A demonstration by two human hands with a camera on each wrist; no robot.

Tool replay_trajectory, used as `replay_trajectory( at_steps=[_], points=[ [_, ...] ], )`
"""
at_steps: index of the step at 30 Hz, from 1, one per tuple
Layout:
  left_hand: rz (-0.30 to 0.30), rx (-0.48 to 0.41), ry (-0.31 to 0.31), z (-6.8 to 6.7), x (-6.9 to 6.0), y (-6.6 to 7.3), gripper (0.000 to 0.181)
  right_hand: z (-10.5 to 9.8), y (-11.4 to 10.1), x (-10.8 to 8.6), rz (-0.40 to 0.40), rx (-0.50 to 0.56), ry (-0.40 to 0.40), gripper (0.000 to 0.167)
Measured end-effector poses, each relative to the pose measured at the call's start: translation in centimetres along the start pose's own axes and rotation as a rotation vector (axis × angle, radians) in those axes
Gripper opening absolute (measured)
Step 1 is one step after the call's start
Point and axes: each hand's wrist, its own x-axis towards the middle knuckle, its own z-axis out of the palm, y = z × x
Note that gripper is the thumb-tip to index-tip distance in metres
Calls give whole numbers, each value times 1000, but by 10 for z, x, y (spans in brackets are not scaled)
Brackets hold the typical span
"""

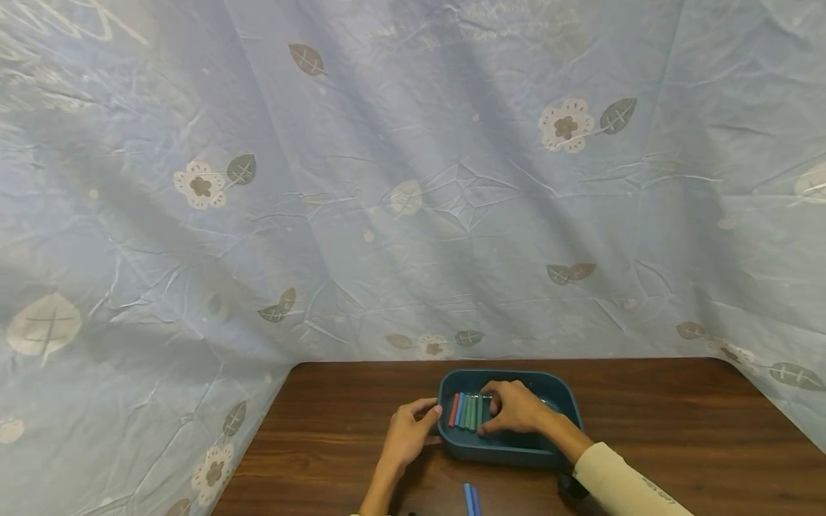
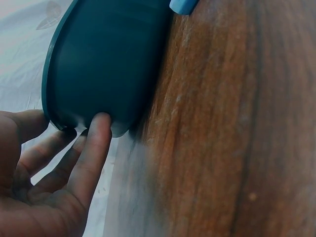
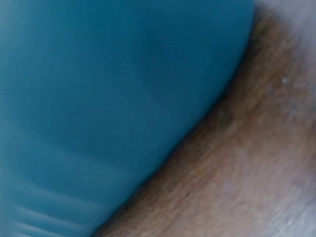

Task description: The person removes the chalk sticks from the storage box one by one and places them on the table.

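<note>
A dark teal tray (image 1: pixel 510 456) holds a row of short sticks: a red stick (image 1: pixel 454 410), a blue stick (image 1: pixel 459 411) and several green sticks (image 1: pixel 472 413). Inside the tray, my right hand (image 1: pixel 516 408) pinches the rightmost green stick (image 1: pixel 480 413) lengthwise, thumb at its near end and fingers at its far end. My left hand (image 1: pixel 408 433) touches the tray's left end from outside; in the left wrist view, the left hand (image 2: pixel 54 173) has fairly straight fingers against the tray wall (image 2: pixel 103 64). The right wrist view shows the tray wall (image 3: pixel 113 98), with the right hand out of view.
Two blue-violet sticks (image 1: pixel 472 499) lie on the brown wooden table (image 1: pixel 335 430) in front of the tray. A dark object (image 1: pixel 571 487) is beside the right forearm at the tray's near right corner. A patterned pale cloth (image 1: pixel 419 272) hangs behind the table.
</note>
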Motion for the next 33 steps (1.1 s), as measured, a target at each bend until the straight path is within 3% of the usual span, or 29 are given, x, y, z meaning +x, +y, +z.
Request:
replay_trajectory(
  at_steps=[7, 13, 33],
  points=[
    [1, 4, -9, 0, 0, 1, 43, -8, -4, -6, -5, 33, 12, 80],
    [3, 0, -14, 0, -1, 1, 44, -15, -10, -13, -54, 47, 13, 81],
    [1, 9, -10, -1, -1, 1, 44, -33, -47, -48, -145, 85, -8, 80]
  ],
)
